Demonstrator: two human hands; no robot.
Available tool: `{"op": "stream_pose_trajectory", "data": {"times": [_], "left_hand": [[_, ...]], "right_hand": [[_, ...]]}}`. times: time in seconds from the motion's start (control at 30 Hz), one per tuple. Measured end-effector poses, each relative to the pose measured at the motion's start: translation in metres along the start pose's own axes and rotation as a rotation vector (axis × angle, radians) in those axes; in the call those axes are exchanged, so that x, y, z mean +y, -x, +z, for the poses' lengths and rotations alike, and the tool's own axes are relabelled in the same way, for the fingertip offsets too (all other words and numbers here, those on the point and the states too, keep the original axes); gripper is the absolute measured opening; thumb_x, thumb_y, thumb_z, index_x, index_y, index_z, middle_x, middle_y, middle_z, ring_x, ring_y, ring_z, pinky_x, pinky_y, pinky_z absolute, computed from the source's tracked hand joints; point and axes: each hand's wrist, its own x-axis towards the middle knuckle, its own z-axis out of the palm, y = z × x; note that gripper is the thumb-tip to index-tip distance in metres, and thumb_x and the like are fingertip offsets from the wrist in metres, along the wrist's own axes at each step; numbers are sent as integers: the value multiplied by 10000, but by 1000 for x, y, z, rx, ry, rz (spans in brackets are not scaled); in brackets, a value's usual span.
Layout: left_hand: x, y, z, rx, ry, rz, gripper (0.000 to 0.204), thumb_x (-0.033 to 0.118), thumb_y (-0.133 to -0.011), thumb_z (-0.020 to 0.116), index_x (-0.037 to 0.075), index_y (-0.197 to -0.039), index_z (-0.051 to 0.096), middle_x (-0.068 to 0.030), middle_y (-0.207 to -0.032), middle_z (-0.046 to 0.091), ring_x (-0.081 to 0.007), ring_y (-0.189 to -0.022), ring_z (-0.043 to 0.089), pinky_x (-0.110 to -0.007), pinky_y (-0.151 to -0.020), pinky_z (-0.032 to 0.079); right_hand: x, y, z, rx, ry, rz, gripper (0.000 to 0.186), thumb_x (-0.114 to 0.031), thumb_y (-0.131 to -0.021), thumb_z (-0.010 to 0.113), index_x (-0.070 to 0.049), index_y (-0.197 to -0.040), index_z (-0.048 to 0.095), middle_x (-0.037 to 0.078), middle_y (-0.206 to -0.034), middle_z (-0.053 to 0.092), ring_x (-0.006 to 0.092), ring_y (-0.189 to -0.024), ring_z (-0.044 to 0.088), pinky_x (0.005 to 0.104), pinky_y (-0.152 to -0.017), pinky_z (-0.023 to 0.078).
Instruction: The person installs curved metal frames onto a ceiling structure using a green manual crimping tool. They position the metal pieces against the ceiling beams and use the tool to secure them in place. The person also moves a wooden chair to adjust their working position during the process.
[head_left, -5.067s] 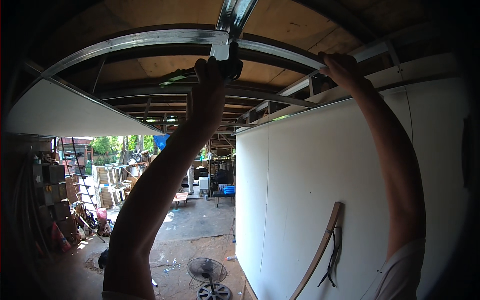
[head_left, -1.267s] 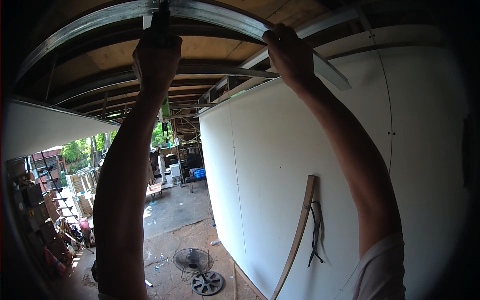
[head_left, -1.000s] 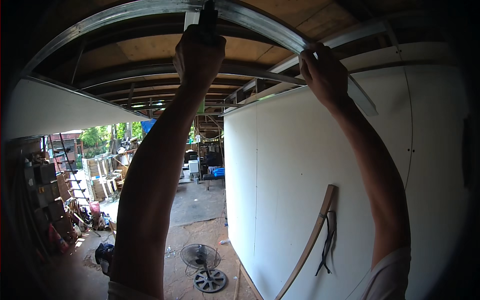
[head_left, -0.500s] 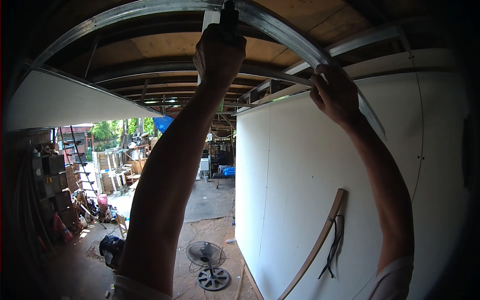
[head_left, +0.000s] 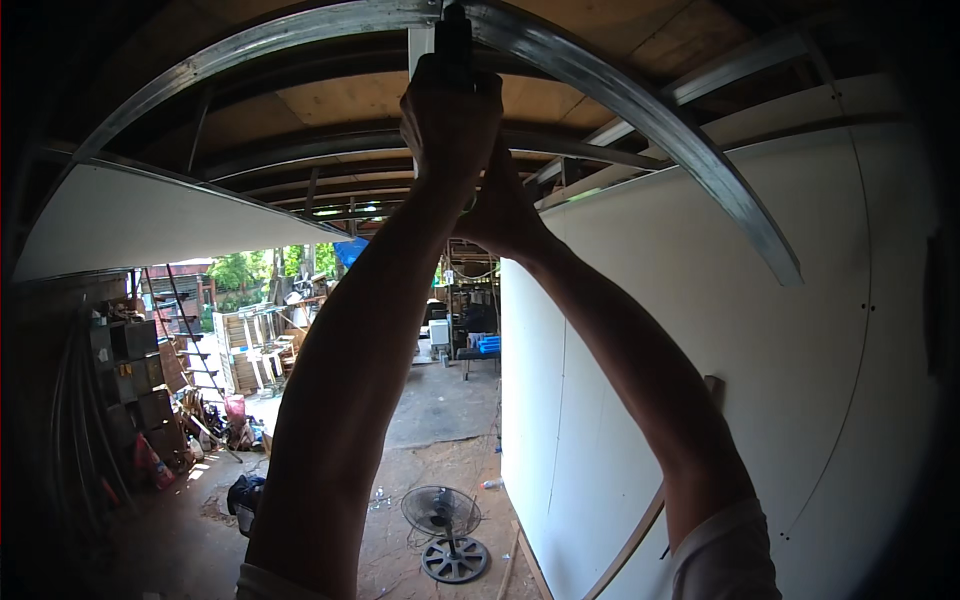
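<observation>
Overhead, my left hand [head_left: 455, 125] is wrapped round a black power drill [head_left: 453, 50], whose tip points up to the joint of the metal ceiling channel [head_left: 640, 100]. Just below and behind it, my right hand [head_left: 505, 215] is raised beside the left wrist. Its fingers are mostly hidden behind the left hand, so I cannot make out whether it touches the drill. The channel's right end hangs free in front of the white wall panel [head_left: 640, 330]. A pale upright strip [head_left: 420, 45] stands behind the drill.
A white ceiling board [head_left: 170, 220] hangs at the left. Below stands a pedestal fan [head_left: 440, 510] on the floor. A curved wooden strip [head_left: 630, 540] leans on the wall panel, partly behind my right arm. Dark shelves [head_left: 130, 370] and clutter line the left side.
My right hand has let go of the metal channel and moved left to beside my left wrist. The left hand keeps the drill up at the joint. The view has shifted slightly.
</observation>
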Motion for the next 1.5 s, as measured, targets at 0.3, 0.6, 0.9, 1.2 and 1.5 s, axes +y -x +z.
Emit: {"op": "stream_pose_trajectory", "data": {"times": [0.3,0.6,0.9,1.2,1.5], "left_hand": [[-3,-2,-12,-63,2,-32,218,223,-736,667,52,-841,581,-160,-762,666,-373,-769,678,-483,-697,531],[-28,-11,-10,-28,42,129,319,222,-706,716,43,-925,569,-162,-790,663,-356,-765,677,-449,-698,535],[-29,-7,-30,-323,43,251,757,184,-715,769,25,-1354,395,-197,-1141,600,-285,-1012,645,-385,-842,549],[-94,39,-44,-734,309,108,1325,294,-582,909,-34,-1500,11,-274,-1373,393,-359,-1321,401,-439,-1136,303],[-118,66,-1,-716,408,-24,670,158,-673,804,-35,-1234,494,-207,-1175,579,-290,-1125,580,-397,-955,468]], "right_hand": [[4,-30,45,103,-363,-137,540,-204,-808,713,26,-1223,456,153,-1088,557,212,-1028,559,359,-844,474],[-38,-44,25,93,-389,-145,312,-145,-836,677,14,-1074,554,98,-936,600,157,-874,582,324,-730,486],[-23,-58,19,260,352,-127,365,-243,-779,719,-31,-1046,591,137,-865,627,268,-833,645,362,-687,500],[-26,-58,7,247,-23,-11,400,-253,-667,724,-76,-1007,612,129,-777,698,319,-737,700,408,-671,562],[-23,-54,6,238,15,-88,299,-179,-671,709,-55,-920,598,112,-703,653,245,-663,675,361,-642,541]]}}
